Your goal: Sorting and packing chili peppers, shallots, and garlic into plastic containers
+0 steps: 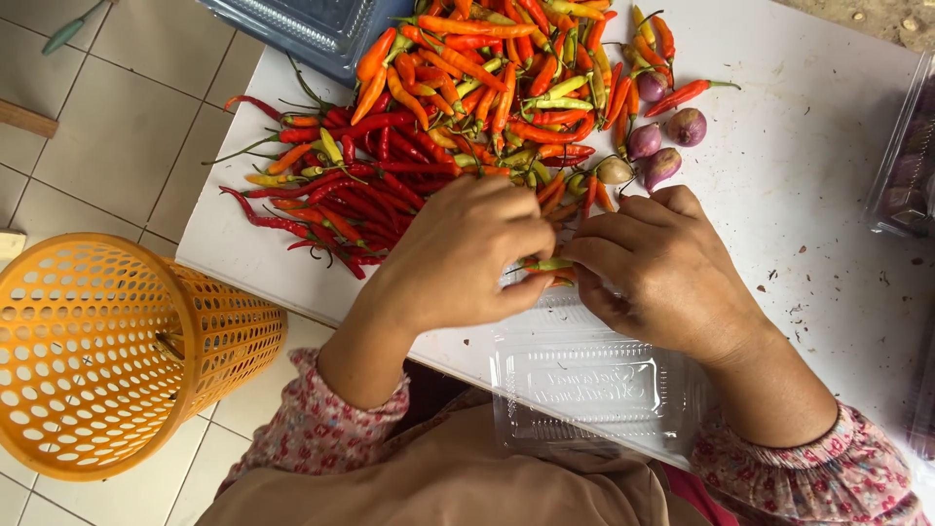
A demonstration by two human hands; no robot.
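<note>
My left hand (458, 255) and my right hand (657, 268) meet over a clear plastic container (584, 385) at the near edge of a white table (828, 195). Both pinch a small chili (547, 265), green and orange, between their fingertips. Just beyond the hands lies a big heap of chilies (458, 107): long red ones on the left, shorter orange and green ones on the right. Three purple shallots (667, 141) sit next to the heap, to the right.
An orange perforated plastic basket (107, 356) stands on the tiled floor at the left. A blue-tinted clear box (312, 29) rests at the table's far edge. Another clear container (906, 161) sits at the right edge. Small crumbs dot the table's right part.
</note>
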